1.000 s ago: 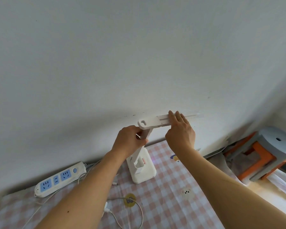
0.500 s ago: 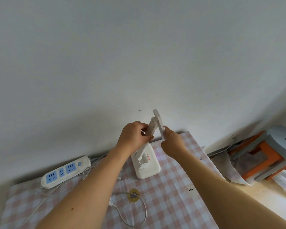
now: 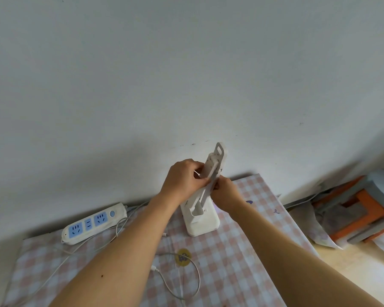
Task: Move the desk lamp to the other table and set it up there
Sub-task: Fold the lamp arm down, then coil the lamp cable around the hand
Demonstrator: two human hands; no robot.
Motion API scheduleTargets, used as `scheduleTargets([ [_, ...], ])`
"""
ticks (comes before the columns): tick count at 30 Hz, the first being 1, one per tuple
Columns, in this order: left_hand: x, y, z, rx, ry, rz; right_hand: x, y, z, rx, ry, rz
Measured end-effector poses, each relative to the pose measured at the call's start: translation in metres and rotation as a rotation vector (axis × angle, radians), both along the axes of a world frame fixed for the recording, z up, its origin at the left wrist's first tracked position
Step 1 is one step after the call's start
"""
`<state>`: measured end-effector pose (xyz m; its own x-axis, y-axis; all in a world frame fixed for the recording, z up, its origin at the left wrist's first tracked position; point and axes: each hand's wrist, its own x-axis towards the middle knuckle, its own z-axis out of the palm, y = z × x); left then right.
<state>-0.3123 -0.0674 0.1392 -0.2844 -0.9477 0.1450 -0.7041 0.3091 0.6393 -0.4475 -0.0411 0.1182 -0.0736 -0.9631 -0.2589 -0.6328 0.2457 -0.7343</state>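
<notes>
Gripping the folded desk lamp (image 3: 211, 173) with left hand (image 3: 184, 180) and right hand (image 3: 225, 194), I ready it for carrying.

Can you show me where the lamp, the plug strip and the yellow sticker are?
desk lamp (image 3: 201, 223), head view, on its white base.
power strip (image 3: 93, 222), head view, on its middle.
yellow sticker (image 3: 183, 257), head view, on its centre.
</notes>
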Motion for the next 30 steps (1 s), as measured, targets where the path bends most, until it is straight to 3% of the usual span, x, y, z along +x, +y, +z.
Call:
scheduleTargets([
  [9,0.003,0.001,-0.005,-0.012,0.012,-0.012,0.001,0.002,0.002,0.018,-0.021,-0.055],
  [12,0.009,0.001,-0.003,0.017,0.002,-0.012,-0.002,0.003,0.001,-0.005,0.084,-0.086],
  [17,0.036,0.006,0.001,0.081,0.054,0.047,-0.012,0.018,-0.008,-0.163,0.246,-0.435],
  [20,0.059,0.015,-0.004,0.052,0.06,0.106,-0.009,0.031,-0.011,-0.269,0.306,-0.522],
  [25,0.093,0.031,-0.02,0.064,-0.03,0.142,0.025,0.046,-0.017,-0.317,0.24,-0.406],
  [30,0.125,0.052,-0.048,0.117,-0.146,0.115,0.071,0.057,-0.035,-0.324,0.213,-0.128],
])
